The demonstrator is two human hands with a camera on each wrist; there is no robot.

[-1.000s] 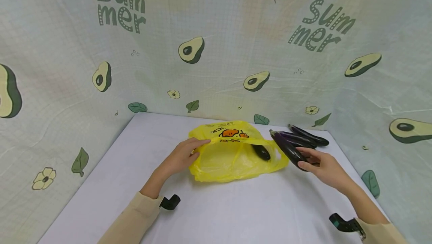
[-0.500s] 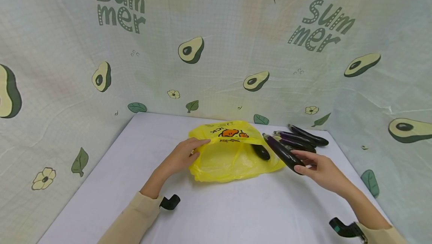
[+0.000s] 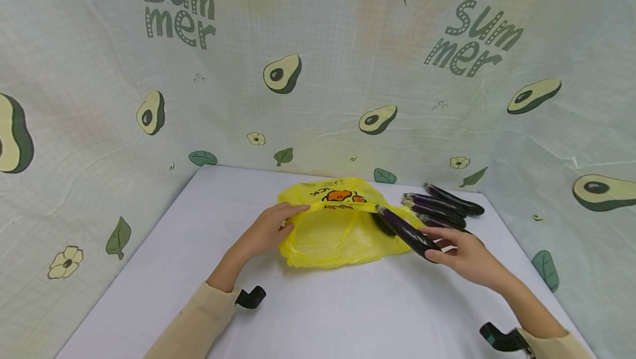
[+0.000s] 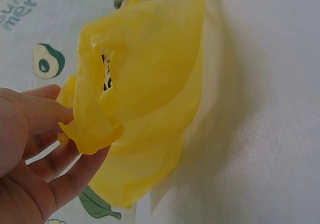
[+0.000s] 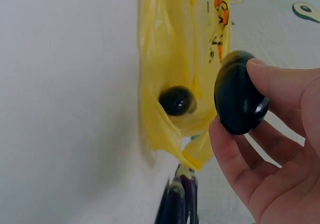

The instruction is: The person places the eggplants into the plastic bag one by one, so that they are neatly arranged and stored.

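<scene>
A yellow plastic bag [image 3: 328,243] lies on the table with its mouth facing the person. My left hand [image 3: 265,231] pinches the left edge of the mouth between thumb and fingers; the left wrist view shows the bunched plastic [image 4: 95,129] there. Inside the bag rests one dark eggplant [image 5: 176,101], partly hidden in the head view. By its rounded end, my right hand [image 3: 467,254] holds another long purple eggplant [image 3: 404,232], whose stem end points toward the bag's opening. In the right wrist view, thumb and fingers grip that eggplant [image 5: 239,94] beside the bag.
Several more eggplants [image 3: 454,200] lie in a pile at the back right, close to the bag's right side. A printed cloth [image 3: 318,72] with avocados hangs behind and at the sides of the white table [image 3: 367,315].
My right hand has moved left with the eggplant, away from the pile, and its stem end now overlaps the bag's mouth. The left hand has stayed where it was.
</scene>
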